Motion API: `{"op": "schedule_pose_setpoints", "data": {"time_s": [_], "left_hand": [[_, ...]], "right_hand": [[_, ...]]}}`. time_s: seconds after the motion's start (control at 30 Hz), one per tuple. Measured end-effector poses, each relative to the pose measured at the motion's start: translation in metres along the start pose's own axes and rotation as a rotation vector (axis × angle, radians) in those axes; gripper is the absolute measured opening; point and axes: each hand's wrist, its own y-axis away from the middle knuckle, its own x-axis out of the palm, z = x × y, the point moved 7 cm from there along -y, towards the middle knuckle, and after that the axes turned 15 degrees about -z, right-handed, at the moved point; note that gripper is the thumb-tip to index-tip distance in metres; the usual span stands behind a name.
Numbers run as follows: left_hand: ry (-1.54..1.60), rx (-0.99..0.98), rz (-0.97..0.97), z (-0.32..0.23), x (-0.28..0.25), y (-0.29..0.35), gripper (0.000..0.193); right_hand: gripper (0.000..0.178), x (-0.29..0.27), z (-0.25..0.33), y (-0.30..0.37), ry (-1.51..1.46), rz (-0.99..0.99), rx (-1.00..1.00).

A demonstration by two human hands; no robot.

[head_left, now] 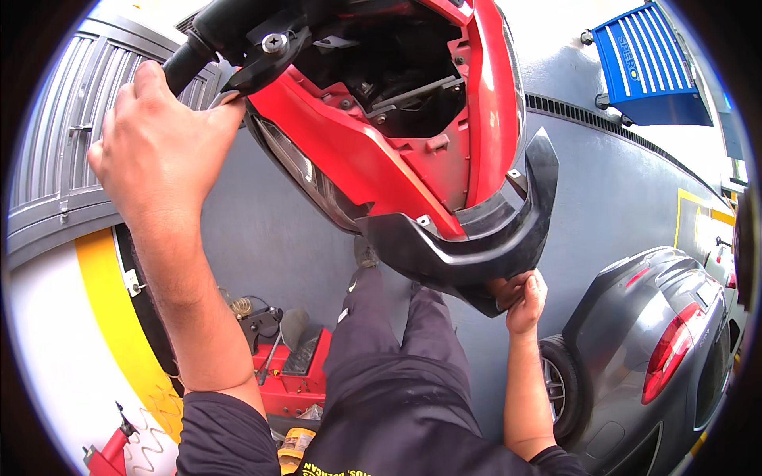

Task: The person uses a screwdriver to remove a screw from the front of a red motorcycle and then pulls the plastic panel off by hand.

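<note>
My left hand [163,147] is closed around the end of a black tube [189,65], its thumb against a dark part beside it; some of its fingers are hidden. The tube stands at the upper left of a motorcycle's red bodywork [349,135]. That bodywork surrounds an open cavity with dark brackets inside. Across its near end lies a curved black trim piece [468,258] with small metal tabs. My right hand [525,300] pinches the trim's lower edge. A long clear lamp [294,163] runs down the bodywork's left side.
A grey car [651,341] stands close at the right. Behind it lies a floor drain grate [595,119], near a blue tool cabinet [651,63]. At my lower left sit a red toolbox [305,373] and a yellow tub [296,444]. A grey metal gate [59,135] is at the left.
</note>
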Motion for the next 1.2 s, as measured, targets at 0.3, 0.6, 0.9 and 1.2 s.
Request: {"op": "schedule_pose_setpoints", "data": {"time_s": [0.3,0.6,0.9,1.2], "left_hand": [[-0.119,-0.008,0.037,-0.038,-0.035,-0.001,0.068],[-0.001,0.001,-0.02,0.013,0.023,-0.001,0.064],[0.292,0.116,-0.162,0.038,0.07,-0.01,0.061],[0.407,0.249,-0.207,0.064,0.132,-0.028,0.057]], "right_hand": [[0.04,-0.029,-0.026,-0.021,-0.009,0.043,0.08],[0.041,-0.031,-0.012,-0.065,-0.002,0.056,0.02],[0.042,-0.031,-0.021,-0.065,-0.011,0.05,0.075],[0.043,-0.029,-0.033,-0.056,-0.018,0.029,0.139]]}}
